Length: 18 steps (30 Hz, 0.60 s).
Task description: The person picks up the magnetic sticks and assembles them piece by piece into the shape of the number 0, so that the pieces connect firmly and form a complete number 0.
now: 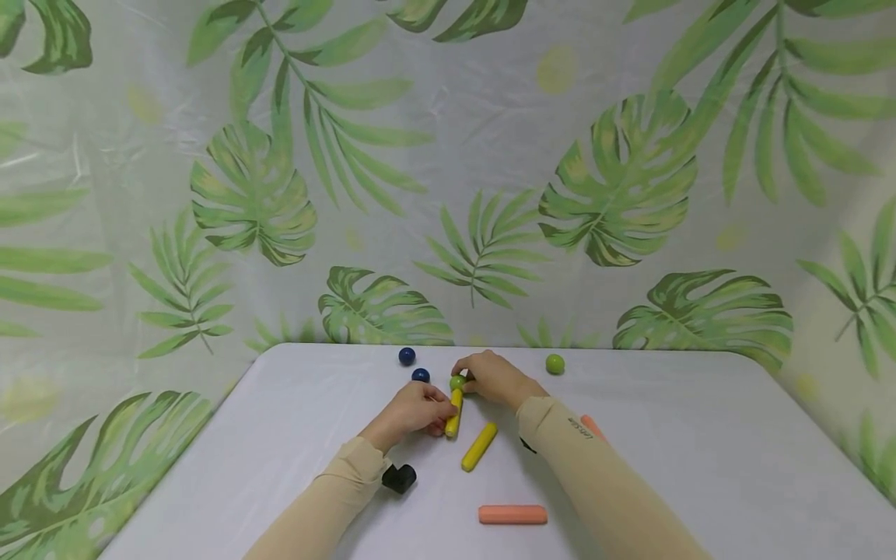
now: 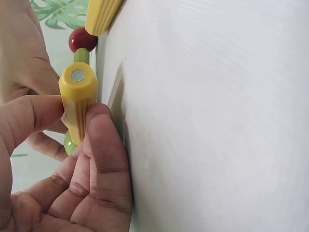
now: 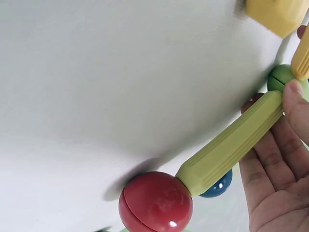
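In the head view my left hand [image 1: 413, 408] pinches a yellow magnetic stick [image 1: 454, 412] between thumb and fingers. The left wrist view shows a round metal disc in the near end of that yellow stick [image 2: 77, 104]. Its far end meets a green ball [image 1: 457, 382], held by my right hand [image 1: 497, 379]. In the right wrist view the right thumb lies where the green ball [image 3: 279, 77] joins a green stick [image 3: 231, 142]. A red ball [image 3: 155, 200] sits on that stick's other end. The right hand mostly hides the green stick in the head view.
A loose yellow stick [image 1: 479, 446] and an orange stick [image 1: 513, 514] lie nearer on the white table [image 1: 280, 443]. The right sleeve partly covers another orange stick [image 1: 593, 426]. Two blue balls, one farther back [image 1: 407, 356], and a green ball [image 1: 555, 364] rest near the back edge.
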Motion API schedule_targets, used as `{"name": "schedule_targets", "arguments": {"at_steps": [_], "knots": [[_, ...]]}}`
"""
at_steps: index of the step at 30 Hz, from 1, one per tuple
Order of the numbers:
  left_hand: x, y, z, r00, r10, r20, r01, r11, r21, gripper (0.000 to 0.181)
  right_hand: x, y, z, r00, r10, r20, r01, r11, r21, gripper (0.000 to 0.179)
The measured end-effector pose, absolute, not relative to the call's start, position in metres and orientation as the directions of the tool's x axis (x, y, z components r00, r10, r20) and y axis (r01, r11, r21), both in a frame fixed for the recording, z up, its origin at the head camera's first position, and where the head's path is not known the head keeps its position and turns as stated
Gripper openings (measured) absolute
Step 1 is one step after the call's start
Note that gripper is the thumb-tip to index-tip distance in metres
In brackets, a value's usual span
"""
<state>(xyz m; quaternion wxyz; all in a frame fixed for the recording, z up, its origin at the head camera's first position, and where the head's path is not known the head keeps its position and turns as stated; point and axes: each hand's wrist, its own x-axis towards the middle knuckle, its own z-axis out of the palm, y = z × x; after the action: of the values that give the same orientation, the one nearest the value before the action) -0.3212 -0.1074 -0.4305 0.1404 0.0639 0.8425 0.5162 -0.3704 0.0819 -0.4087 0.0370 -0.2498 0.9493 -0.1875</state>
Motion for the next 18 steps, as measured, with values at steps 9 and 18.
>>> {"name": "schedule_targets", "arguments": {"at_steps": [9,18], "knots": [[-0.3204,-0.1105,-0.4306,-0.956,0.241,-0.169,-0.042,0.456,0.889,0.022,-0.3713,0.0795,-0.4091,-0.87,-0.491,0.043,-0.471,0.804,-0.362,0.025],[-0.3189,-0.1142,-0.4313,-0.96,0.24,-0.143,-0.019,0.453,0.891,0.02,-0.3706,0.0777,-0.4105,-0.87,-0.491,0.045,-0.473,0.804,-0.36,0.025]]}}
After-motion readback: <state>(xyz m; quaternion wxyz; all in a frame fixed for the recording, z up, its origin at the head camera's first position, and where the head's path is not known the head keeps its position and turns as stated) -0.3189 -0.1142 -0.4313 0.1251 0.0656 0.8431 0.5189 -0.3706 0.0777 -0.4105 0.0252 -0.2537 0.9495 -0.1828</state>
